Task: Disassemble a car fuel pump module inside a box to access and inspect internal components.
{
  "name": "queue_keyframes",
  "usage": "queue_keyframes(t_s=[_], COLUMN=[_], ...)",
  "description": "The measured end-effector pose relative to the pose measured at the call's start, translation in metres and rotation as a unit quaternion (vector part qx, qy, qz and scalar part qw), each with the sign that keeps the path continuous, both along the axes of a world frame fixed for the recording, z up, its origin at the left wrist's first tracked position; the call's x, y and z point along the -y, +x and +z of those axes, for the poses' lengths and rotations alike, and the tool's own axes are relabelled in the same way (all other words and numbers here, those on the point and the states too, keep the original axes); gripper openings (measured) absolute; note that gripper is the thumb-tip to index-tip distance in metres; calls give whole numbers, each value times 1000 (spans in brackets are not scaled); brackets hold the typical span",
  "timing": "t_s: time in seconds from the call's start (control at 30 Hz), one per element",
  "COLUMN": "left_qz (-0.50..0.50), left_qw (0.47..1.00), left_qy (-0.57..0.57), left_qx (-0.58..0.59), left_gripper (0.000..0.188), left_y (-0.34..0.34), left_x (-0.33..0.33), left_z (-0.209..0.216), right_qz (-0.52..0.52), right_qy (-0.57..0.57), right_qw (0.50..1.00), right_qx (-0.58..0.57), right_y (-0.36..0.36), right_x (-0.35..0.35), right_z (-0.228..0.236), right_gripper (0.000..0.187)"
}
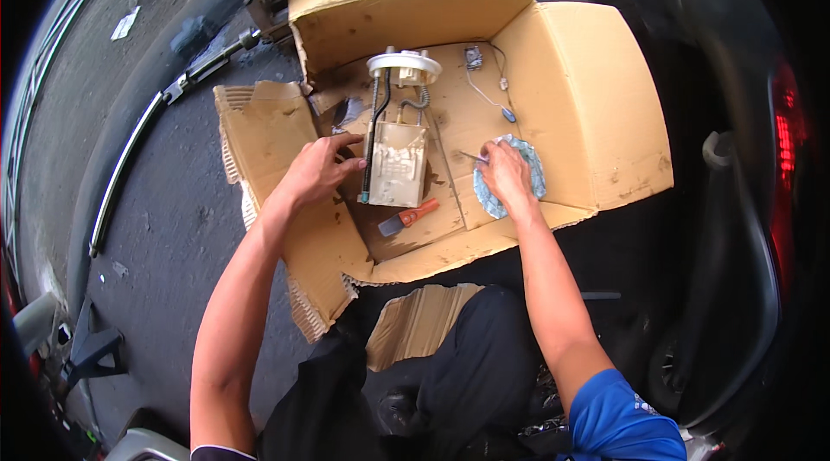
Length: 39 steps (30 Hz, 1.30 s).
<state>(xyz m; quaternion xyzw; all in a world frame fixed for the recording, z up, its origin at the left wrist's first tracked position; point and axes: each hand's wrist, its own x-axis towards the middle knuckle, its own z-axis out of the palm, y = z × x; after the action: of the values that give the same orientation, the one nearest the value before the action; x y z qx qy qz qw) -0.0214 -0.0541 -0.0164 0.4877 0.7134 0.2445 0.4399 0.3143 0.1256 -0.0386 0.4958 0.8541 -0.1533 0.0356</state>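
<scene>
Blue sleeve (pixel 609 413) up close, ripped cardboard box (pixel 605 98) on dark floor (pixel 173 305) by a car (pixel 785 141). Pump (pixel 399 163) lying inside, left hand (pixel 322 169) half-open beside it, right hand (pixel 507 174) pinching a thin stick (pixel 469 156) over blue cloth (pixel 490 200).

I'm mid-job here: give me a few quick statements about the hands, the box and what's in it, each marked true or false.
1. The white-topped unit and the brush are both in the box. True.
2. The brush has a green handle. False: it is orange.
3. The left hand is by the white-topped unit, and the right hand is over the cloth. True.
4. The left hand is on the right of the white-topped unit. False: it is on the left.
5. The blue connector lies farther from the person than the cloth. True.
6. The cloth lies left of the brush. False: it lies right.
</scene>
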Motion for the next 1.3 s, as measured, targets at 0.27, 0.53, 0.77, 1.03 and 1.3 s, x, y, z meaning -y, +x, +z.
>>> queue_keyframes(t_s=[0.27, 0.53, 0.77, 1.03, 1.3], left_qz=[38, 77, 91, 85, 104], left_qw=[999, 992, 990, 988, 979], left_qy=[-33, -95, -81, -86, -105], left_qx=[-13, 8, 75, 94, 139], left_gripper=[34, 47, 48, 43, 44], left_y=[-2, 34, 31, 31, 29], left_x=[-4, 2, 3, 0, 1], left_z=[6, 12, 1, -5, -12], right_qz=[15, -139, -41, -5, 23], right_qy=[-3, -170, -226, -170, -183], right_qw=[1000, 965, 961, 979, 977], right_qx=[-7, -141, -152, -110, -109], right_y=[7, -3, -60, -96, -99], right_x=[-3, 35, 145, 151, 142], right_z=[-8, 38, 100, 93, 86], right_gripper=[15, 27, 28, 28, 28])
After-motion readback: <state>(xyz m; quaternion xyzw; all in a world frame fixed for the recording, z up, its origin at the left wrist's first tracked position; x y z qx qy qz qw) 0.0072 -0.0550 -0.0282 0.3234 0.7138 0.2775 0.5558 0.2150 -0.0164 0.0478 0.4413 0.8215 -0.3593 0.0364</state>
